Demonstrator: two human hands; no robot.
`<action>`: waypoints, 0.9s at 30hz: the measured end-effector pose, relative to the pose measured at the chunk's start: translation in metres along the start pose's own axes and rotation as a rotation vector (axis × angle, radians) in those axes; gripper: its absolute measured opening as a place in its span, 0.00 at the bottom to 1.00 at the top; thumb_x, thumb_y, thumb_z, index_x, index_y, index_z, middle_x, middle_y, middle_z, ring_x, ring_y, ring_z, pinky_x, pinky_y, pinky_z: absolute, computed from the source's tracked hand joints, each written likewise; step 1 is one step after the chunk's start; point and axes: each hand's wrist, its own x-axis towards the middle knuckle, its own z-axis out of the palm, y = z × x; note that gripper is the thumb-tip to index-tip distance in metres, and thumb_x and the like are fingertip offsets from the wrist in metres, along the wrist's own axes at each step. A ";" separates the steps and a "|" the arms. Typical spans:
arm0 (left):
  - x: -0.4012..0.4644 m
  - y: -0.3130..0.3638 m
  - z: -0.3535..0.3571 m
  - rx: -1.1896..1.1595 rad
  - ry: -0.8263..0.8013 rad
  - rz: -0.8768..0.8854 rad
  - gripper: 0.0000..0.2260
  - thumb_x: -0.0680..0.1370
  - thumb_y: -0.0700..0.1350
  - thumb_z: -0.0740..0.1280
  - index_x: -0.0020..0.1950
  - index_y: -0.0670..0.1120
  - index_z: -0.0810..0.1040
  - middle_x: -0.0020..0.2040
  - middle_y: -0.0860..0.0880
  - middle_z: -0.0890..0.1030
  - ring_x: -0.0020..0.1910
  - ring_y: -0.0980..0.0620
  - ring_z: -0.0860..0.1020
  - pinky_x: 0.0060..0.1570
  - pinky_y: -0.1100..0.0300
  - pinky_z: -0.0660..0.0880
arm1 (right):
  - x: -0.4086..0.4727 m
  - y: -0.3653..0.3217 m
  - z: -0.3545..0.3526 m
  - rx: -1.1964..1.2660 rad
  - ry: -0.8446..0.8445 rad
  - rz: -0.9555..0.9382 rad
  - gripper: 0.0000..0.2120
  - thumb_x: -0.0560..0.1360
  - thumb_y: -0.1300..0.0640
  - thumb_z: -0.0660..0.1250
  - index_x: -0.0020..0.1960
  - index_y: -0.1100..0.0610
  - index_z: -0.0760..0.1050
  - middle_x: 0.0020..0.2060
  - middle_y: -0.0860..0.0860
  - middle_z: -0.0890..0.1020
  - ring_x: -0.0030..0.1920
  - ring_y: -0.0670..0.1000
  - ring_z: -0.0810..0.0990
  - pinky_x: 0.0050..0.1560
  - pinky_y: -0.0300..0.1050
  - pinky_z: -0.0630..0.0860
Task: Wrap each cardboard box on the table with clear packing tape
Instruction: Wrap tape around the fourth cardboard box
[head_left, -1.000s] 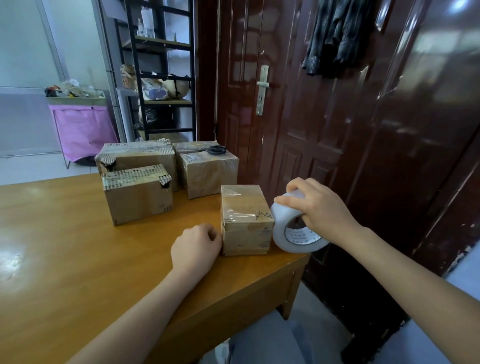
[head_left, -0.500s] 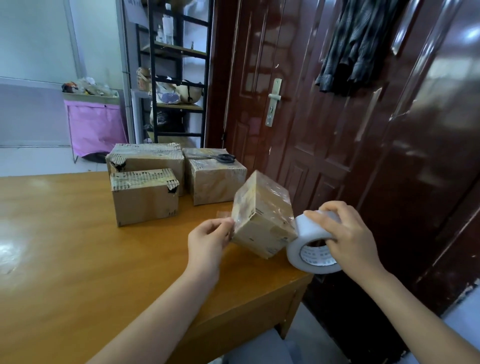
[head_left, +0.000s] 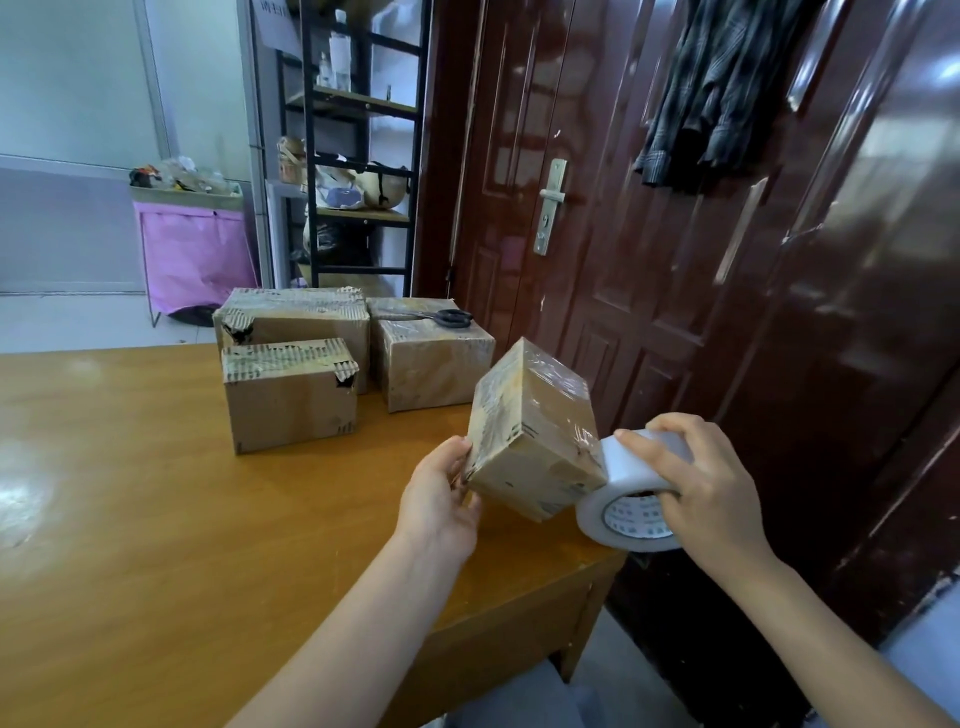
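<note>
A tilted, tape-wrapped box (head_left: 532, 431) is held by the left hand (head_left: 441, 499); at its 3 o'clock, a tape roll (head_left: 631, 491) is gripped by the right hand (head_left: 701, 488)

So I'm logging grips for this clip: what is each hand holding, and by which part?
Left hand grips the tilted small box by its left edge; right hand grips the tape roll around its rim.

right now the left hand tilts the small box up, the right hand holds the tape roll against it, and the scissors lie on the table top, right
Not quite. In the head view the scissors lie on top of a taped box at the back, not on the table. The rest holds: left hand tilts the small box, right hand holds the tape roll against it.
</note>
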 end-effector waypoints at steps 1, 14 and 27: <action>0.001 0.001 0.001 -0.034 -0.001 -0.027 0.13 0.78 0.38 0.68 0.62 0.44 0.75 0.54 0.42 0.81 0.51 0.46 0.81 0.51 0.53 0.80 | 0.000 0.000 0.000 -0.002 0.006 -0.007 0.34 0.59 0.75 0.60 0.61 0.53 0.74 0.53 0.54 0.72 0.50 0.56 0.70 0.38 0.49 0.74; 0.002 -0.004 0.008 -0.223 -0.136 -0.146 0.14 0.82 0.39 0.60 0.65 0.50 0.75 0.54 0.38 0.83 0.54 0.39 0.82 0.57 0.41 0.77 | -0.001 0.002 -0.001 -0.011 0.015 -0.011 0.29 0.59 0.73 0.59 0.58 0.60 0.81 0.54 0.54 0.71 0.52 0.56 0.70 0.38 0.51 0.77; 0.010 0.017 -0.006 0.320 0.142 0.068 0.11 0.82 0.35 0.55 0.59 0.42 0.74 0.52 0.42 0.78 0.54 0.46 0.76 0.59 0.50 0.74 | 0.006 0.003 0.000 -0.016 -0.001 -0.060 0.28 0.64 0.69 0.55 0.60 0.57 0.78 0.53 0.53 0.71 0.50 0.55 0.70 0.37 0.48 0.75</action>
